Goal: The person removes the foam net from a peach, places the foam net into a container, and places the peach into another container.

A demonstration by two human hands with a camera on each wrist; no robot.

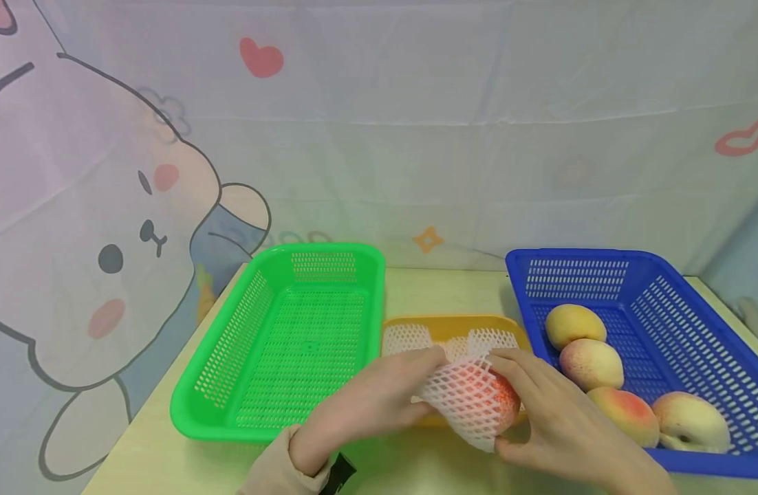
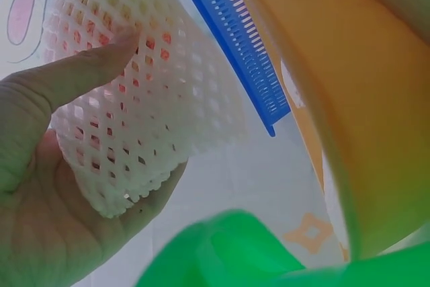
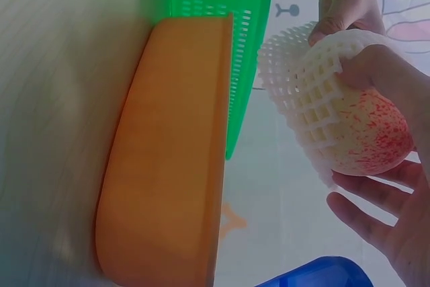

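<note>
A red-speckled peach (image 1: 507, 404) sits partly inside a white foam net sleeve (image 1: 456, 399), held above the front of the yellow-orange basket. My left hand (image 1: 385, 388) grips the netted end, its thumb lying across the mesh in the left wrist view. From the other side my right hand (image 1: 558, 419) holds the peach at the sleeve's open edge. In the right wrist view the peach's bare speckled end (image 3: 376, 132) faces the right palm, and the right thumb presses on the net's rim.
More foam nets (image 1: 406, 337) lie in the yellow-orange basket (image 1: 459, 320). To the left stands a green basket (image 1: 183, 405) with nothing visible inside. On the right, a blue basket (image 1: 521, 275) holds several peaches (image 1: 592, 364). A printed cloth (image 1: 385, 137) hangs behind the table.
</note>
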